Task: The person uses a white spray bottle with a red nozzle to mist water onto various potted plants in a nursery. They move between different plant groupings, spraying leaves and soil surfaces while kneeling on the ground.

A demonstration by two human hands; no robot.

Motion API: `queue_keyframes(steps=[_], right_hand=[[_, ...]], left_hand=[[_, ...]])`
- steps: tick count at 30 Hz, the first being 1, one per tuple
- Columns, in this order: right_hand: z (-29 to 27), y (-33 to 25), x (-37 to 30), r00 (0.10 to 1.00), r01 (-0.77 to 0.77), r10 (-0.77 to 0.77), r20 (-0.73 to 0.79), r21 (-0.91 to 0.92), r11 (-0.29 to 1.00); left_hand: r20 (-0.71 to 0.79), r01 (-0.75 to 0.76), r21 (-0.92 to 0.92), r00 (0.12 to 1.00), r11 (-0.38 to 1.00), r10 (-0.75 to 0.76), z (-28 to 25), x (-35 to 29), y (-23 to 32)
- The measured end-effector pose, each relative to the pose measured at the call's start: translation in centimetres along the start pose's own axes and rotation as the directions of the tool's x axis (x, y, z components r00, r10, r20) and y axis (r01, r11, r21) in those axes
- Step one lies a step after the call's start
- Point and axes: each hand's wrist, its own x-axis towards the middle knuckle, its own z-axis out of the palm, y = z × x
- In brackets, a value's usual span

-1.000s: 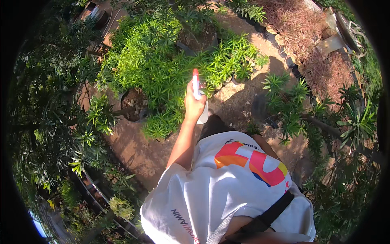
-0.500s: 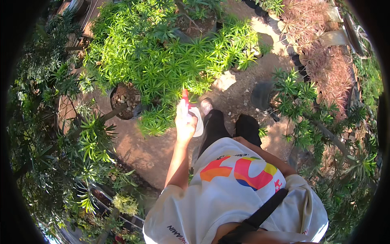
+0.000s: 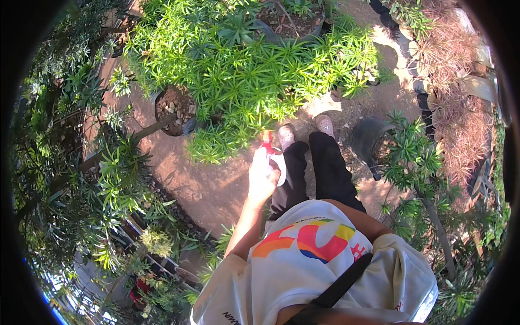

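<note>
My left hand (image 3: 262, 176) is closed round a spray bottle with a red spray head (image 3: 267, 142) and a white body. The nozzle points away from me, just short of the near leaves of a bright green narrow-leaved shrub (image 3: 244, 81). My fingers cover part of the bottle. My right forearm (image 3: 360, 218) bends across in front of my body, and its hand is hidden behind the shirt.
A round pot with soil and stones (image 3: 176, 111) stands left of the shrub, a tree trunk (image 3: 154, 129) leaning beside it. To my right is a dark pot (image 3: 371, 138) among leafy branches. Reddish plants (image 3: 460, 108) line the far right. My shoes (image 3: 325, 124) stand on brown ground.
My left hand and the spray bottle now sit lower and farther right in view. The whole view has shifted, and both shoes now show. The bottle stays in my grip.
</note>
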Motion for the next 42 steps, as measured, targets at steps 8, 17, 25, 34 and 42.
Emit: queue_keyframes(steps=[8, 17, 25, 34, 42], right_hand=[[-10.6, -3.0, -2.5, 0.982, -0.188, 0.182, -0.056, -0.127, 0.974], [-30.9, -15.8, 3.3, 0.832, 0.464, -0.491, -0.258, -0.16, 0.871], [-32.7, -22.3, 15.1, 0.8, 0.6, -0.564, 0.205, -0.282, 0.749], [-33.9, -10.5, 23.2, 0.927, 0.368, -0.371, 0.058, 0.055, 0.928], [-36.0, -8.3, 22.6, 0.892, 0.372, -0.406, -0.199, -0.189, 0.909]], left_hand=[[-0.233, 0.116, -0.266, 0.955, 0.957, -0.181, 4.9, 3.5, -4.5], [-0.337, -0.163, -0.404, 0.941, 0.9, 0.019, 6.2, 9.9, -15.7], [-0.679, -0.327, -0.326, 0.733, 0.887, 0.02, 2.5, 12.6, -22.3], [-0.592, -0.239, -0.224, 0.803, 0.945, 0.063, 3.3, 10.5, -33.8], [-0.46, -0.127, -0.337, 0.887, 0.933, -0.046, 7.3, 9.0, -35.2]])
